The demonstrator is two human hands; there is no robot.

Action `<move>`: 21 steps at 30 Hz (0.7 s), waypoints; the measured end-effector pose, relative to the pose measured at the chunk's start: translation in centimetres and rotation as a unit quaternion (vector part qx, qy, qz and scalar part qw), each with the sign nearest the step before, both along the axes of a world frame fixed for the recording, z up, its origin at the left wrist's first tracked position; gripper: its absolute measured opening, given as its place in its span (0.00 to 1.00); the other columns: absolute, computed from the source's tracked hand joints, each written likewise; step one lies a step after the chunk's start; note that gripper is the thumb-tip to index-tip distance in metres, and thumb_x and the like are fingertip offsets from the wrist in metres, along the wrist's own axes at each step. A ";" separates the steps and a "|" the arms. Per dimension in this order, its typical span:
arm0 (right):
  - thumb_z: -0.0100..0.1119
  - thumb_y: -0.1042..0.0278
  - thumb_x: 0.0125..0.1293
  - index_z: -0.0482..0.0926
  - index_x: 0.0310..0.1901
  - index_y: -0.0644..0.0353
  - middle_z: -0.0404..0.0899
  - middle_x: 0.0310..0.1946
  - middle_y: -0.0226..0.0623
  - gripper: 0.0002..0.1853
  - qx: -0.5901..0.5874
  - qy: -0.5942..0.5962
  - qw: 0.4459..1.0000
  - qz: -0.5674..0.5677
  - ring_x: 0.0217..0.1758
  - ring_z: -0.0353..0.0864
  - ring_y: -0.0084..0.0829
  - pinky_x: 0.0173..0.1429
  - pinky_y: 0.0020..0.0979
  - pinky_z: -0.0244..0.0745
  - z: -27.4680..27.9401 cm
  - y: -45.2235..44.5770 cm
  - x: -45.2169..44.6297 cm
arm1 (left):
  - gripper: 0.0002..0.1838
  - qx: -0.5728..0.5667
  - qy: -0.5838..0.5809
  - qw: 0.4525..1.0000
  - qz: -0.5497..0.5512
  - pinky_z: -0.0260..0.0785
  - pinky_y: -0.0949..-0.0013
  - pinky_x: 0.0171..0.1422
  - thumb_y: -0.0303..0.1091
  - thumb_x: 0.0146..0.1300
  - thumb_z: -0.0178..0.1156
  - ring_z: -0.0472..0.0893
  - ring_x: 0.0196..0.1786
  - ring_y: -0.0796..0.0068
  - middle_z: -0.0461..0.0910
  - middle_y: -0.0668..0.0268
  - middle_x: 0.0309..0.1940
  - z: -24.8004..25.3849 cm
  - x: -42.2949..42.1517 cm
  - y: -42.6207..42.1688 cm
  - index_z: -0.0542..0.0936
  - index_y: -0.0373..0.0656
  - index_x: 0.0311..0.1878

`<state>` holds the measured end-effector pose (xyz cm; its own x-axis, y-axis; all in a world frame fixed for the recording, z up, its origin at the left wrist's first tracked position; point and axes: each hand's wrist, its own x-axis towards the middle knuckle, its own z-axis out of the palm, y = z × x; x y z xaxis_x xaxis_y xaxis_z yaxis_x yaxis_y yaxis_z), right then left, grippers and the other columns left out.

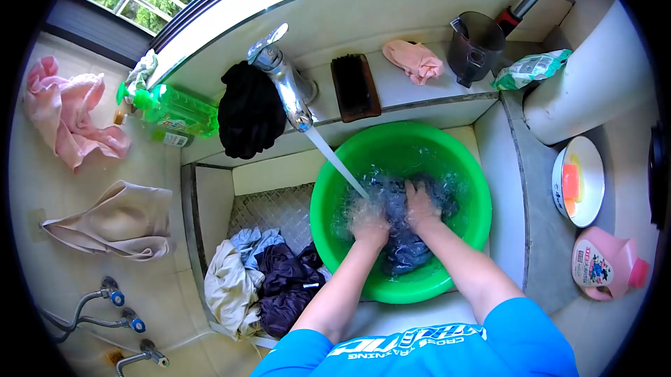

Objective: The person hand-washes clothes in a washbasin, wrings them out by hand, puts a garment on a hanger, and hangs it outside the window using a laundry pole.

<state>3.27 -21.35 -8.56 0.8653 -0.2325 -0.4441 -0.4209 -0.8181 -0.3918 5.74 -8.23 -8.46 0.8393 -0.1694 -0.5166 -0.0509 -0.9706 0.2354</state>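
Note:
A dark blue-grey garment (405, 251) lies soaked in the water of a green basin (470, 167). The splashing stream from the chrome faucet (290, 90) lands at my left hand (369, 223), which is at the garment's left side; its fingers are hidden by water and foam. My right hand (421, 208) is on the garment's right side, with its fingers curled into the wet cloth and their tips partly under water.
Left of the basin sit piled clothes (234, 286). Along the ledge are a black cloth (248, 111), a brush (355, 87), a pink cloth (414, 61) and a dark plastic holder (477, 45). A white bowl (593, 181) and pink detergent bottle (607, 264) stand at right, a green bottle (183, 110) at left.

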 end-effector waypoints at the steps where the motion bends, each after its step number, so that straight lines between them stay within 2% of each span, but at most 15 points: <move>1: 0.45 0.76 0.61 0.65 0.62 0.61 0.60 0.64 0.56 0.25 0.035 0.035 0.999 -0.013 0.62 0.68 0.52 0.65 0.42 0.67 1.6 -0.4 0.7 | 0.30 -0.011 0.083 0.996 0.012 0.63 0.47 0.64 0.35 0.61 0.51 0.61 0.65 0.41 0.58 0.45 0.65 1.0 0.8 -0.2 0.61 0.47 0.68; 2: 0.45 0.76 0.61 0.65 0.62 0.61 0.60 0.64 0.56 0.25 0.036 0.032 0.999 -0.012 0.62 0.68 0.52 0.65 0.42 0.67 0.5 -0.5 0.6 | 0.30 -0.010 0.080 0.997 0.012 0.63 0.47 0.64 0.35 0.61 0.51 0.61 0.65 0.41 0.58 0.45 0.65 1.3 0.4 -0.1 0.61 0.47 0.68; 4: 0.51 0.75 0.58 0.69 0.58 0.58 0.71 0.56 0.53 0.23 -0.052 -0.098 0.992 0.058 0.57 0.73 0.51 0.60 0.42 0.71 -0.3 -0.9 0.7 | 0.29 0.056 -0.011 0.997 -0.055 0.62 0.47 0.64 0.34 0.60 0.53 0.63 0.64 0.42 0.59 0.46 0.65 2.4 -0.6 0.1 0.63 0.45 0.66; 5: 0.51 0.75 0.58 0.69 0.58 0.58 0.71 0.56 0.53 0.23 -0.054 -0.103 0.992 0.057 0.57 0.73 0.51 0.60 0.42 0.71 -0.6 -1.4 0.3 | 0.29 0.055 -0.016 0.997 -0.056 0.62 0.47 0.64 0.34 0.60 0.53 0.63 0.64 0.42 0.59 0.46 0.65 2.9 -0.8 0.0 0.63 0.45 0.66; 7: 0.58 0.76 0.52 0.75 0.46 0.56 0.78 0.43 0.47 0.17 0.027 -0.053 0.996 0.061 0.50 0.76 0.48 0.53 0.44 0.73 4.9 -1.7 -0.4 | 0.28 -0.055 -0.071 0.996 0.016 0.61 0.45 0.65 0.31 0.57 0.55 0.63 0.65 0.40 0.62 0.45 0.65 5.2 -1.5 0.0 0.67 0.48 0.64; 8: 0.58 0.76 0.52 0.75 0.46 0.56 0.78 0.43 0.47 0.17 0.027 -0.053 0.996 0.061 0.50 0.76 0.48 0.53 0.44 0.73 5.6 -1.4 -1.3 | 0.28 -0.055 -0.071 0.996 0.016 0.61 0.45 0.65 0.31 0.57 0.55 0.63 0.65 0.40 0.62 0.45 0.65 5.2 -1.8 0.2 0.67 0.48 0.64; 9: 0.59 0.77 0.48 0.75 0.39 0.57 0.79 0.38 0.45 0.14 0.143 -0.142 0.973 0.114 0.46 0.77 0.48 0.49 0.44 0.73 6.0 -1.1 -2.5 | 0.29 -0.212 -0.125 0.969 -0.011 0.60 0.43 0.65 0.29 0.55 0.57 0.62 0.66 0.41 0.62 0.45 0.64 5.0 -1.9 0.4 0.68 0.49 0.63; 10: 0.60 0.78 0.45 0.75 0.33 0.58 0.79 0.34 0.43 0.11 0.254 -0.227 0.925 0.166 0.42 0.78 0.47 0.46 0.44 0.72 7.1 -0.9 -3.3 | 0.29 -0.363 -0.175 0.914 -0.037 0.59 0.40 0.64 0.28 0.52 0.58 0.60 0.67 0.41 0.63 0.45 0.64 4.8 -2.0 0.7 0.69 0.50 0.62; 12: 0.57 0.80 0.44 0.74 0.30 0.60 0.78 0.34 0.44 0.09 0.311 -0.257 0.894 0.193 0.39 0.77 0.47 0.44 0.44 0.72 10.9 -0.6 -4.9 | 0.25 -0.251 -0.139 0.946 -0.152 0.61 0.46 0.65 0.27 0.46 0.64 0.60 0.67 0.38 0.63 0.53 0.66 5.5 -2.4 1.8 0.78 0.51 0.52; 14: 0.56 0.80 0.45 0.74 0.33 0.61 0.78 0.34 0.44 0.10 0.334 -0.222 0.897 0.187 0.38 0.77 0.47 0.45 0.42 0.72 15.1 -0.8 -5.9 | 0.22 -0.220 -0.102 0.961 -0.133 0.62 0.50 0.66 0.28 0.42 0.67 0.62 0.66 0.39 0.67 0.55 0.63 5.9 -3.3 2.9 0.80 0.49 0.45; 16: 0.56 0.79 0.44 0.75 0.35 0.60 0.77 0.32 0.41 0.12 0.351 -0.262 0.885 0.155 0.39 0.78 0.43 0.44 0.36 0.73 17.8 -0.8 -6.8 | 0.17 -0.265 -0.191 0.938 -0.116 0.63 0.53 0.65 0.27 0.40 0.68 0.65 0.65 0.45 0.71 0.56 0.59 4.9 -3.5 4.3 0.81 0.46 0.39; 17: 0.56 0.79 0.44 0.75 0.37 0.60 0.77 0.34 0.42 0.14 0.330 -0.288 0.886 0.152 0.41 0.78 0.43 0.46 0.36 0.73 18.7 -1.0 -7.1 | 0.14 -0.315 -0.220 0.922 -0.052 0.63 0.54 0.65 0.25 0.40 0.67 0.68 0.63 0.48 0.73 0.56 0.56 4.7 -3.4 4.8 0.81 0.43 0.35; 18: 0.58 0.80 0.45 0.75 0.38 0.61 0.77 0.35 0.42 0.14 0.311 -0.316 0.886 0.138 0.41 0.79 0.43 0.46 0.36 0.73 19.2 -1.4 -7.1 | 0.14 -0.307 -0.294 0.905 -0.026 0.68 0.59 0.59 0.21 0.40 0.65 0.74 0.55 0.53 0.77 0.55 0.49 5.2 -3.4 5.6 0.80 0.41 0.35; 20: 0.60 0.81 0.44 0.74 0.39 0.60 0.77 0.36 0.42 0.16 0.250 -0.348 0.897 0.108 0.41 0.78 0.44 0.46 0.36 0.74 19.5 -2.7 -7.1 | 0.11 -0.375 -0.258 0.883 0.117 0.72 0.66 0.46 0.18 0.42 0.63 0.79 0.40 0.67 0.79 0.60 0.35 4.5 -3.0 7.5 0.78 0.38 0.32; 21: 0.60 0.80 0.45 0.74 0.40 0.59 0.77 0.37 0.43 0.17 0.192 -0.329 0.920 0.097 0.43 0.78 0.45 0.47 0.39 0.74 18.8 -3.3 -7.2 | 0.09 -0.403 -0.209 0.874 0.175 0.69 0.71 0.41 0.17 0.45 0.62 0.76 0.36 0.75 0.77 0.66 0.30 5.7 -2.8 8.3 0.75 0.39 0.30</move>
<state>-3.93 -24.63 10.26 0.9848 0.0189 0.1725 0.1490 -0.6017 -0.7847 2.90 0.03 -2.74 0.9994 -0.0320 0.0155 -0.0287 -0.4717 0.8813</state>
